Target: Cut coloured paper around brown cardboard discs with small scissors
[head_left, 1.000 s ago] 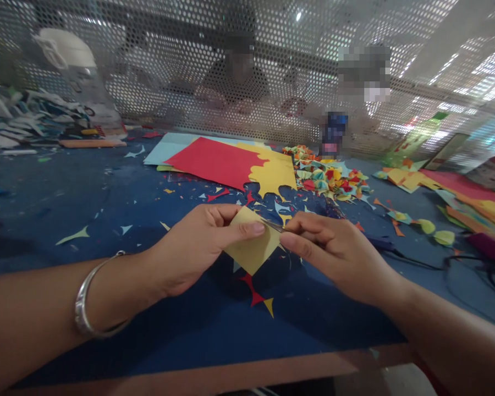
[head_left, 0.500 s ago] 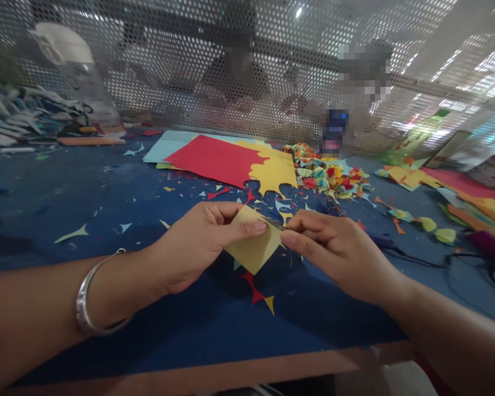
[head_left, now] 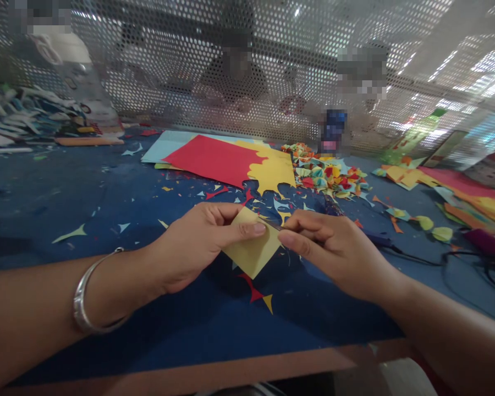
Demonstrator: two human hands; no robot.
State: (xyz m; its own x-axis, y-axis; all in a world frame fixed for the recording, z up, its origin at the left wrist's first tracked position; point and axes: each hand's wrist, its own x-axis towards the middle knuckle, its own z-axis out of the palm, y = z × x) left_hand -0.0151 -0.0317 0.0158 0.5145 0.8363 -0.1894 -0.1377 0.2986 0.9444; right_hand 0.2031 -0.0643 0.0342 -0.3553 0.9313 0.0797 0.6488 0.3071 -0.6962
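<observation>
A small yellow square of paper (head_left: 253, 256) is pinched between the thumb and fingers of my left hand (head_left: 210, 239), one corner pointing down toward me. My right hand (head_left: 325, 247) is closed on a thin pointed metal tool (head_left: 271, 224) whose tip lies against the paper's upper right part, near my left thumb. Most of that tool is hidden by my fingers, so its exact kind is unclear. Below the square, red (head_left: 251, 289) and yellow (head_left: 268, 302) paper offcuts lie on the blue tabletop (head_left: 169, 330).
Beyond my hands lie red (head_left: 214, 159) and yellow (head_left: 278, 170) sheets with scalloped cut edges. A heap of small folded paper pieces (head_left: 332, 176) is beside them. A bottle (head_left: 80, 82) stands back left; a cable (head_left: 421, 261) runs right. A perforated metal screen (head_left: 169, 71) closes the back.
The view has shifted slightly. Both hands stay almost in place, the yellow square is tilted a little, and less of the metal tool shows now.
</observation>
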